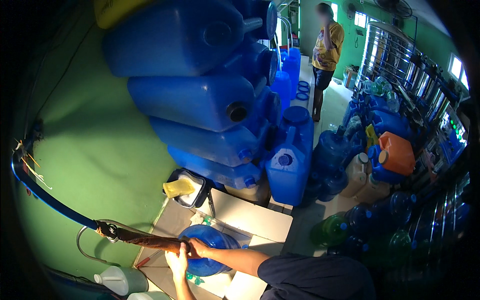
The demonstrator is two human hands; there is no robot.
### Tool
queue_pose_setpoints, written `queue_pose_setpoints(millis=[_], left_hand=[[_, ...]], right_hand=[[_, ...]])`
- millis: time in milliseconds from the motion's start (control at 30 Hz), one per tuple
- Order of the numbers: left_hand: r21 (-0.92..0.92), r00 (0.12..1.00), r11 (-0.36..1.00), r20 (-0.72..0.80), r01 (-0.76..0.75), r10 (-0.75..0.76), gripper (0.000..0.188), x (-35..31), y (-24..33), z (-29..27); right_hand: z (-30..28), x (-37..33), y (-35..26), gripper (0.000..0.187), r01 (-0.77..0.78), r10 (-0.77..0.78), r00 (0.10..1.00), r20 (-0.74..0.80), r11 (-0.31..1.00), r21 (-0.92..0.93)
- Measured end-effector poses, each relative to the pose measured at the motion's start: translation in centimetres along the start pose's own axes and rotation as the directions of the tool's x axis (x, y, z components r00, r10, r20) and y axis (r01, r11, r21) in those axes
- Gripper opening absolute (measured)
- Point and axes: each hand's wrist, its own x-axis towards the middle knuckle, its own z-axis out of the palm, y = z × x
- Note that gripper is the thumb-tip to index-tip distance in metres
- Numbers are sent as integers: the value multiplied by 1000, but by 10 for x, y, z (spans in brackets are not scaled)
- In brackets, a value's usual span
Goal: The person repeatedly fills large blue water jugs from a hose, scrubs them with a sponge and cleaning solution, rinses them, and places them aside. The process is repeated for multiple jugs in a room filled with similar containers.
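Note:
A blue hose runs out from the wall at the left and passes into a long brown sleeve. My right hand is closed around the sleeve's far end, over a blue water jug. Just beside it, my left hand grips the same end from below, its fingers partly hidden. The round jug lies on its side in a light tiled basin. Whether the sleeve's tip touches the jug is hidden by my hands.
Large blue jerrycans are stacked beyond the basin. A dark tub with a yellow sponge stands at the basin's far corner. White jugs sit near left. More containers crowd the right; a person stands far back.

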Motion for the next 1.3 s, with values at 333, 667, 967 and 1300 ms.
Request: queue_pose_setpoints(millis=[333,667,967,1300], left_hand=[[-504,962,864,-228,16,-151,70,1,0,20],[132,971,991,-235,-16,47,28,3,58,-58],[604,944,797,-252,-17,211,42,-21,69,-73],[714,946,696,-273,76,176,32,-40,83,-67]], right_hand=[[-13,16,-53,42,-54,54,999,-7,997,-57],[9,36,-124,29,127,-120,964,239,992,-16],[24,32,-117,28,234,-260,924,279,964,126],[27,30,-99,27,294,-298,951,87,954,54]])
